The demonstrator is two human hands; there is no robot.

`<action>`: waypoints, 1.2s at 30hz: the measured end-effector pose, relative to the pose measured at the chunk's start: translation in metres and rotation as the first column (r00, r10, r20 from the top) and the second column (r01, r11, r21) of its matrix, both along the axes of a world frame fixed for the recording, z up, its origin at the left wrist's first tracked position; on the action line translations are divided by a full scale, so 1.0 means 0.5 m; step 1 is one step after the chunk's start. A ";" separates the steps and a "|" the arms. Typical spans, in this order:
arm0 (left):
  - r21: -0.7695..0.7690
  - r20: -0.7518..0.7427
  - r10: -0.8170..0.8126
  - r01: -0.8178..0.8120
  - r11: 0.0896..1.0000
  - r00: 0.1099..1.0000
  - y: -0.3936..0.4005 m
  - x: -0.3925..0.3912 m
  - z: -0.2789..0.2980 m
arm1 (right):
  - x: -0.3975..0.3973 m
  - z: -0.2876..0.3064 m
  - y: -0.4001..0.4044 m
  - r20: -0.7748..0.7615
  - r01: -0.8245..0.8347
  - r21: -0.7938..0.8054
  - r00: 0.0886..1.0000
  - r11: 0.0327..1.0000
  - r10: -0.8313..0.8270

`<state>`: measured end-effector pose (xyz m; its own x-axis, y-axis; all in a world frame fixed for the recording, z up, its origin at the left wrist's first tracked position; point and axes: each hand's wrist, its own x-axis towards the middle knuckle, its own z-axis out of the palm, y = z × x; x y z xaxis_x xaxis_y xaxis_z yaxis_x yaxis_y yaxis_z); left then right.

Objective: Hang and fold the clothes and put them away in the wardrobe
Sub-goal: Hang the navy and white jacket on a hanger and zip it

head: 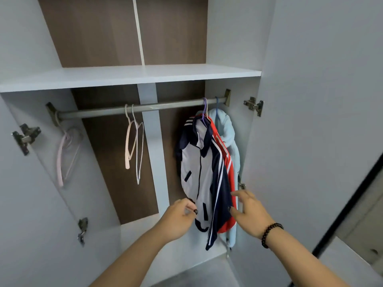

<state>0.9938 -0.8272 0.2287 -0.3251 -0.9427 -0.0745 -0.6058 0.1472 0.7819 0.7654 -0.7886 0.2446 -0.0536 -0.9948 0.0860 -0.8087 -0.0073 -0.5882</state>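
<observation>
Open rail (107, 111) stretch between bare hangers (133, 141) and hung jackets (204, 172), right end crowded against wardrobe wall (248, 141)

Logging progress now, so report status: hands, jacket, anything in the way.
Left hand pinches hem of navy-and-white jacket; right hand open at its sleeve. Jacket hangs on rail beside red garment. Nothing in the way.

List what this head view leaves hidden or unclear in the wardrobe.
- Red garment: mostly covered by the navy-and-white jacket; its type is unclear.
- Light blue garment: largely behind the other two clothes.
- Left hand: its fingertips curl at the jacket hem; the exact grip is too small to tell.
- Right hand: whether its fingers touch the red garment is unclear.
- Wardrobe floor: cut off by the bottom edge and the arms.
</observation>
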 end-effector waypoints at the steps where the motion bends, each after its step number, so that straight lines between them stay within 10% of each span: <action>1: 0.001 0.003 -0.013 0.013 1.000 1.000 0.021 -0.001 -0.006 | 0.001 -0.003 0.029 0.010 0.017 0.007 1.000 1.000 -0.017; 36: 0.117 -0.031 -0.619 0.618 0.778 0.785 0.602 -0.885 -0.070 | -0.659 -0.085 0.873 0.000 0.609 0.165 0.786 0.776 -0.618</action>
<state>0.5513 -0.5264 0.1937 -0.8340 -0.5235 -0.1746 -0.4226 0.4024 0.8121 0.4359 -0.3524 0.2021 -0.6570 -0.7497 -0.0791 -0.5805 0.5700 -0.5814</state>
